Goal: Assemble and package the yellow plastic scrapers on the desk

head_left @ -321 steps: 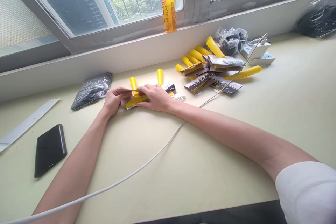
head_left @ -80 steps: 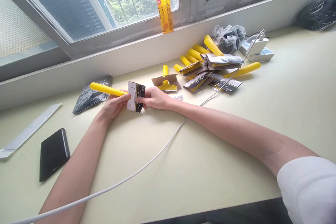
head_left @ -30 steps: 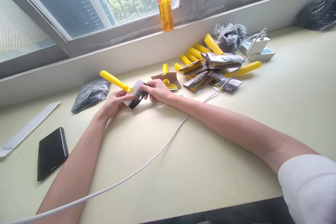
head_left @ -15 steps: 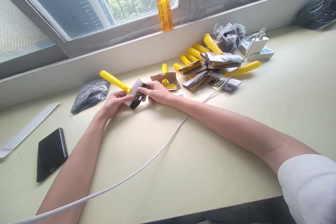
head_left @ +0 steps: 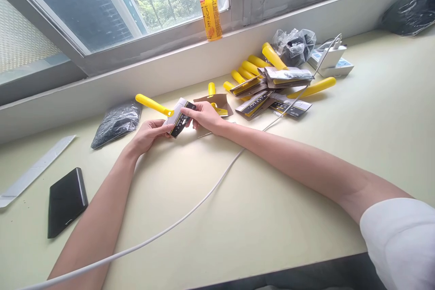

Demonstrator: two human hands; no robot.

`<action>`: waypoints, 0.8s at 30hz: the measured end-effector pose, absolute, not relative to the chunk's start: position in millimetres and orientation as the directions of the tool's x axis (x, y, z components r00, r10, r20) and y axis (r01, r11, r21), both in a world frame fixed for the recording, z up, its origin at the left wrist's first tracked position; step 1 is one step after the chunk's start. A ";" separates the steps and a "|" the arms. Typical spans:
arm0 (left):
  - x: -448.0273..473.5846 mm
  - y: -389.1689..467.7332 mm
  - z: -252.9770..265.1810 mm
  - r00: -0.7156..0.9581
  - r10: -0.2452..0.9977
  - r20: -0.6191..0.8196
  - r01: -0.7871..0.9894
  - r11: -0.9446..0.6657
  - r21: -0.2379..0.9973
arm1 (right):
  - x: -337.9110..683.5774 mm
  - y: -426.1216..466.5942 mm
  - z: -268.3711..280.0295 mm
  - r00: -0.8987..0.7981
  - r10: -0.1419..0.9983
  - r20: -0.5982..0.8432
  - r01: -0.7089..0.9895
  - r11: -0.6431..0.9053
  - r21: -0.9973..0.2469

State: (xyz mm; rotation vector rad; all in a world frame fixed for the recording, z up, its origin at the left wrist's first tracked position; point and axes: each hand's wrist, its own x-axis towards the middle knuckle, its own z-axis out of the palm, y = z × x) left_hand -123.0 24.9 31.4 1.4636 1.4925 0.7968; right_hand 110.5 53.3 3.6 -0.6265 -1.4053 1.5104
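Card [head_left: 176, 118] with a yellow handle [head_left: 153, 104] poking out toward ten o'clock sits between my left hand [head_left: 148, 136] and right hand [head_left: 205, 116], both pinching it. Should either pinch slacken, the card might slip or spring open. A pile of yellow-handled packs [head_left: 288, 74] crowds two o'clock; bare tabletop [head_left: 176, 176] opens toward six, short of the cable [head_left: 78, 270].
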 end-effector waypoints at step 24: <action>-129.1 28.8 21.9 0.009 0.999 -0.050 0.441 0.041 0.897 | 108.8 55.2 -6.0 -0.576 0.776 0.258 -0.121 0.232 -0.965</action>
